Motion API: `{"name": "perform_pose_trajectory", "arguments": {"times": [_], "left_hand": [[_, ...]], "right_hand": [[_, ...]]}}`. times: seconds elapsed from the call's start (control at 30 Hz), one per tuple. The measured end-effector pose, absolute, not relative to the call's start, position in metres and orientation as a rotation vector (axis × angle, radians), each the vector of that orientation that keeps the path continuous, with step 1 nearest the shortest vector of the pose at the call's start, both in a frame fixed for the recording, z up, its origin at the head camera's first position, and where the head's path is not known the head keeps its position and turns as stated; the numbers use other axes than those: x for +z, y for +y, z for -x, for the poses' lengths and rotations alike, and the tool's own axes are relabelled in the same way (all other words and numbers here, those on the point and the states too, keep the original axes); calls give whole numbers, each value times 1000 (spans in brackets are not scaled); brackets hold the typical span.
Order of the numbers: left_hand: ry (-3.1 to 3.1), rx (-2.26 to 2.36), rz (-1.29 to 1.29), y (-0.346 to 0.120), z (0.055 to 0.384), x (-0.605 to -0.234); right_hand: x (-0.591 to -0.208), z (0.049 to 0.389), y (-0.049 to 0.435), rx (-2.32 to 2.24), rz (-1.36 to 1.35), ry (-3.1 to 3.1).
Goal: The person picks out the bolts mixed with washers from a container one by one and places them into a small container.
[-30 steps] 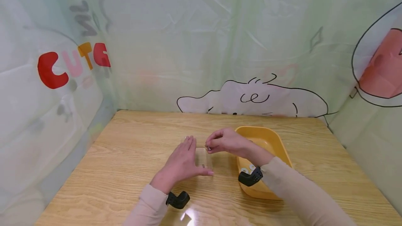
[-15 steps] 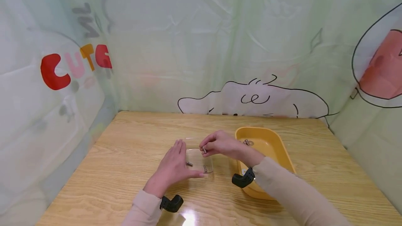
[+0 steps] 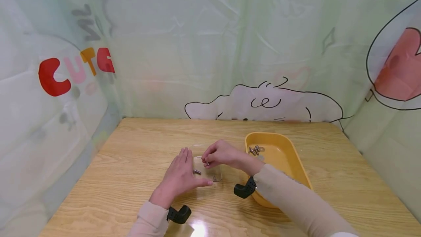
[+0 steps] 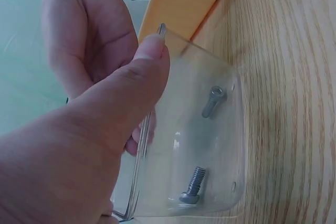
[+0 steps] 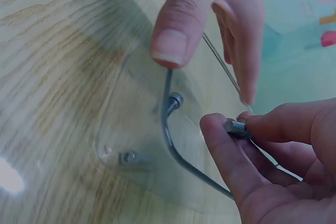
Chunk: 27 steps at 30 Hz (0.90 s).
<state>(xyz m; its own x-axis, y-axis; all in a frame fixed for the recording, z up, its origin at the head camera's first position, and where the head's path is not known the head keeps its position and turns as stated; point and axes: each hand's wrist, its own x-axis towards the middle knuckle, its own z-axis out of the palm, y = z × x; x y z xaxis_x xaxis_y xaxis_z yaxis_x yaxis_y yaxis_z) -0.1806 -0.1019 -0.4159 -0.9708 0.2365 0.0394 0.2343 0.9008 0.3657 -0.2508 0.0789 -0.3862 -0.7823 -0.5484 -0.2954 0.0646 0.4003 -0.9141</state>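
A small clear plastic box (image 4: 231, 135) stands on the wooden table, with two metal bolts lying inside: one bolt (image 4: 213, 100) towards its near right corner, another bolt (image 4: 194, 184) on the left. My left hand (image 3: 179, 178) lies along the box's left side with straight fingers, its thumb touching the near rim. Over the box's far part, my right hand (image 3: 223, 153) pinches a third bolt (image 5: 237, 129) between thumb and forefinger. That bolt sits at rim height, apart from the box floor.
A yellow tray (image 3: 298, 158) stands just right of the box, partly under my right forearm. Several bolts (image 3: 254, 150) lie in its far left corner beside pale round pieces. A printed curtain (image 3: 158, 65) borders the table (image 3: 138, 149) at the back and sides.
My right hand has moved left and slightly nearer, carrying the bolt from the box's right edge to over its inside. My left hand has shifted slightly left. More bolts in the tray are uncovered.
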Motion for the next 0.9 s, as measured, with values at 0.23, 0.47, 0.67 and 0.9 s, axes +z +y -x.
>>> {"name": "perform_pose_trajectory", "arguments": {"times": [0.23, 0.47, 0.67, 0.9], "left_hand": [[3053, 574, -385, -101, 180, -414], [3034, 580, -381, -100, 180, -412], [3037, 553, -385, -100, 181, -412], [3032, 569, -386, -102, 181, -414]], "right_hand": [[-387, 248, 72, -1345, 430, 2131], [-387, 247, 72, -1271, 485, 2172], [-386, 246, 74, -1217, 522, 2211], [-383, 243, 81, -1275, 547, 2147]]}}
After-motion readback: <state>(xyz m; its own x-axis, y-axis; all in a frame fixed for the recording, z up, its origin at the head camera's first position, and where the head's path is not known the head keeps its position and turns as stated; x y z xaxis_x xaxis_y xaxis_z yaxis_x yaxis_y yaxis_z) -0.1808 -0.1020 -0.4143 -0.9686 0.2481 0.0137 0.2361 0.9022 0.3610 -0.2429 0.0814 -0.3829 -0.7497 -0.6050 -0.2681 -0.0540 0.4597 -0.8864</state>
